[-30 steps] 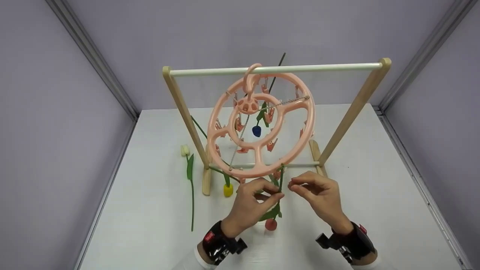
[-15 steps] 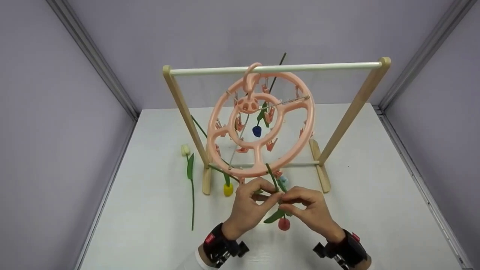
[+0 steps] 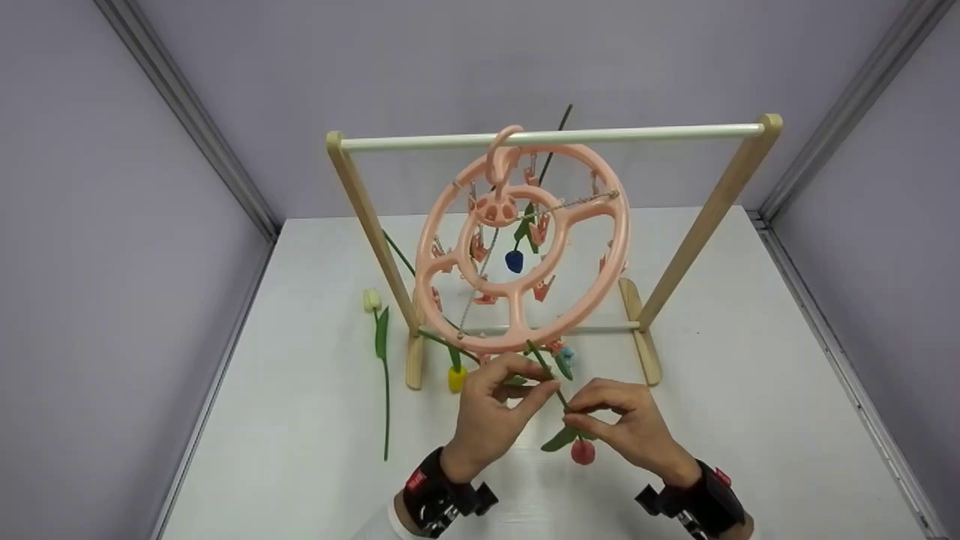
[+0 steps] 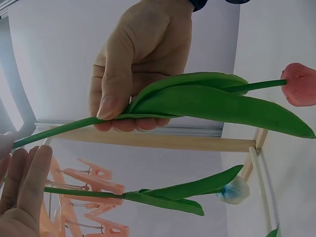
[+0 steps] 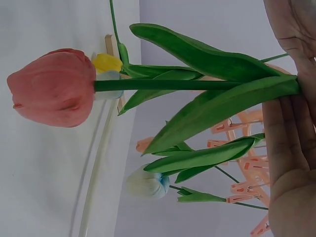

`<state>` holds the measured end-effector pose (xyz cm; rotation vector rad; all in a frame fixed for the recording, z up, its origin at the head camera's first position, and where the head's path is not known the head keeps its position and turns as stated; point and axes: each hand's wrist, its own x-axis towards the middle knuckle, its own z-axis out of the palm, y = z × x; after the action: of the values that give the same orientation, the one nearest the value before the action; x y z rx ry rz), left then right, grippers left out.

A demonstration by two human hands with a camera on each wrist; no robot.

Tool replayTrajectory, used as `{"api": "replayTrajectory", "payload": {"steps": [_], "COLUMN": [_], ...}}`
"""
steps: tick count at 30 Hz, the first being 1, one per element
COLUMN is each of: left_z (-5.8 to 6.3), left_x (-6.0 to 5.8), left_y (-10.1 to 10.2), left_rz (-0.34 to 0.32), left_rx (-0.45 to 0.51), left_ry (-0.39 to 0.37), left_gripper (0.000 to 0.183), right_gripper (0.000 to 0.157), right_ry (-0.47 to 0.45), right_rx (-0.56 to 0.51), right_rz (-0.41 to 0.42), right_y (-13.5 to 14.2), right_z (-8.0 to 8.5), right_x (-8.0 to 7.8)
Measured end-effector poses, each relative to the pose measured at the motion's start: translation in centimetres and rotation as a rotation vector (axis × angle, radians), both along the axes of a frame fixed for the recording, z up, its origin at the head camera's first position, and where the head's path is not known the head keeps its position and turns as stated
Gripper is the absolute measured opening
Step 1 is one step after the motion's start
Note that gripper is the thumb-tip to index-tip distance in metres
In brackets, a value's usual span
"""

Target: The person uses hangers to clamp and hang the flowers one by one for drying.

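Observation:
My left hand pinches the upper stem of a pinkish-red tulip between thumb and fingers. Lower down, by the leaves, my right hand pinches the same stem. The tulip slants with its bloom down and to the right, its bare stem end near the hanger's front rim. Above and beyond the hands hangs a round pink clip hanger with small pink clips. A light blue and white tulip is held in one of the clips, behind the stem in the left wrist view.
A wooden stand carries the hanger on its white top bar. Dark blue and yellow tulips show around the hanger. A white tulip lies on the white table at left. Walls surround the table.
My right hand has come in from the right, taken hold of the stem and moved slightly down along it. The red bloom has swung right and the stem's top has tipped left.

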<state>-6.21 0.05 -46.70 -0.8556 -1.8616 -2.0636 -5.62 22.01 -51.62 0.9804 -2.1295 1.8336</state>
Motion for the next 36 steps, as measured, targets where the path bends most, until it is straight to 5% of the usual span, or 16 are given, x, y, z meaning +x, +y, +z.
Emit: {"api": "replayTrajectory", "payload": {"steps": [10,18,22,29,36], "left_z": [0.3,0.3,0.1,-0.2,-0.2], "left_x": [0.5,0.7,0.7,0.6,0.9], "left_y": [0.0,-0.1,0.0,0.0,0.1], "left_rz": [-0.016,-0.016,-0.02,-0.015,-0.013], "left_rx": [0.04,0.048,0.05,0.046,0.037], "left_ry": [0.027,0.001,0.017,0.043,0.009], "left_gripper": [0.013,0.015,0.014,0.012,0.012], "right_gripper": [0.036,0.019,0.019,0.025,0.026], "right_ry": [0.063,0.086,0.073,0.045,0.015], "right_rx": [-0.051,-0.154,-0.151,-0.101,-0.11], "right_rz": [0.004,-0.26,-0.308,-0.272,-0.153], "right_y": [1.9,5.2,6.1,6.5,6.2], "right_z": [0.7,3.9,4.9,5.9,6.2], "right_x": [-1.3,-5.5,-8.0,-11.5,-12.6]}}
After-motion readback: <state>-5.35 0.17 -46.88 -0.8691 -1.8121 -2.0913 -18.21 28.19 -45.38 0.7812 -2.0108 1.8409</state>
